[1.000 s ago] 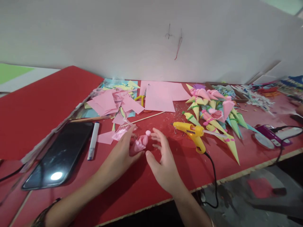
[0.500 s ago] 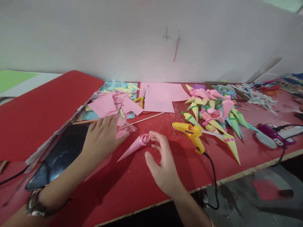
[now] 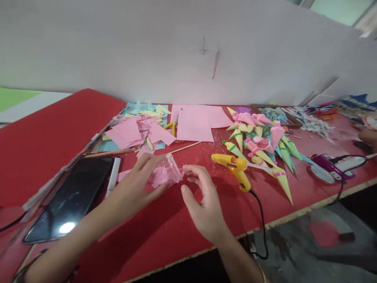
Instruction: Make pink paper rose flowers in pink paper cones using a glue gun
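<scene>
My left hand (image 3: 138,184) has its fingers (image 3: 147,161) closed around a clear plastic wrapper (image 3: 166,173) with something pink inside it; I cannot tell from here whether that pink is the paper cone or only a scrap showing through. The wrapper sits low over the red counter (image 3: 165,232), just in front of me, between the two hands. My right hand (image 3: 203,204) is beside it with the fingers (image 3: 196,173) apart and curled, the tips touching or nearly touching the wrapper's right edge, gripping nothing.

The plastic is thin and slippery, so I judge that a pinch this loose could let the pink piece slide out or crumple. Squeezing harder would crush soft paper.

The yellow glue gun (image 3: 234,169) lies just to the right of my right hand, its cord (image 3: 259,220) running off the counter's front edge. If it is hot, a careless sweep of that hand could meet the nozzle, or snag the cord and drag the gun into the pile of finished paper cones (image 3: 262,145) behind it.

On my left, a phone (image 3: 73,196) and a marker (image 3: 113,177) lie close by my forearm, easily nudged. Loose pink paper squares (image 3: 138,131) beyond could scatter.
</scene>
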The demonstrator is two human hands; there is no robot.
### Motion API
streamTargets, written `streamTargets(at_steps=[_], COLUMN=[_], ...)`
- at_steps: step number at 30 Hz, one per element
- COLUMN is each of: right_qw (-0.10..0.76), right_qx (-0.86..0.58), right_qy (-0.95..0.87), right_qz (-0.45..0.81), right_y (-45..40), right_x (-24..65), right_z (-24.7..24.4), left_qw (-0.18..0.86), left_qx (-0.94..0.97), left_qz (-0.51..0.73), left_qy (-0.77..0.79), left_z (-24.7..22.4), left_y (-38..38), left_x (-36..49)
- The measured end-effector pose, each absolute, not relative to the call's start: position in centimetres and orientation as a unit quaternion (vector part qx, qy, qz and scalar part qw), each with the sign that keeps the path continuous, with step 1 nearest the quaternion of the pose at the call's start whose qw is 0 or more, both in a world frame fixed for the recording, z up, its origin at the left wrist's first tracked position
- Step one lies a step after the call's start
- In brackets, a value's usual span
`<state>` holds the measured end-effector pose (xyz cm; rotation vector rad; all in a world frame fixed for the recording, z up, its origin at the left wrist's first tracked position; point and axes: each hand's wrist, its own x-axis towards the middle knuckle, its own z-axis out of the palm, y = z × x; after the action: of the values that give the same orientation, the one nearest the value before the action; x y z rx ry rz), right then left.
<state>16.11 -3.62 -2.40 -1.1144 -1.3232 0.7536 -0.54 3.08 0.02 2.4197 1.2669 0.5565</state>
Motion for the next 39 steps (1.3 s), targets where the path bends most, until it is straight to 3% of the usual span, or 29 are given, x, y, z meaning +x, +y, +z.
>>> streamTargets(at_steps=[5,13,18,24,30,39], right_qw=[0.598,0.598,0.540,0.594,0.673,0.605], right_qx=[-0.448,-0.424,-0.416,-0.439,-0.354,-0.397], right_qy=[-0.576,-0.635,-0.671,-0.586,-0.452,-0.534], right_qz=[0.332,0.244,0.292,0.334,0.467,0.438], right_y=[-3.5,-3.7,-3.6,-3.4,-3.3,-3.3], right_x=[15.8,16.4,16.9,16.9,16.8,17.5], right_z=[-2.6,-1.8,-1.3,-1.3,-2.3,-1.2], left_qw=[0.214,0.217,0.248,0.253,0.416,0.436], left_qx=[0.873,0.876,0.873,0.845,0.729,0.726], left_qz=[0.212,0.200,0.181,0.253,0.340,0.319], left_qy=[0.383,0.380,0.378,0.397,0.425,0.424], left_z=[0.7,1.2,0.3,0.5,1.7,1.6], left_y=[2.0,1.6,1.8,1.4,0.9,1.4], left_x=[0.0,0.0,-0.3,-0.2,0.7,0.1])
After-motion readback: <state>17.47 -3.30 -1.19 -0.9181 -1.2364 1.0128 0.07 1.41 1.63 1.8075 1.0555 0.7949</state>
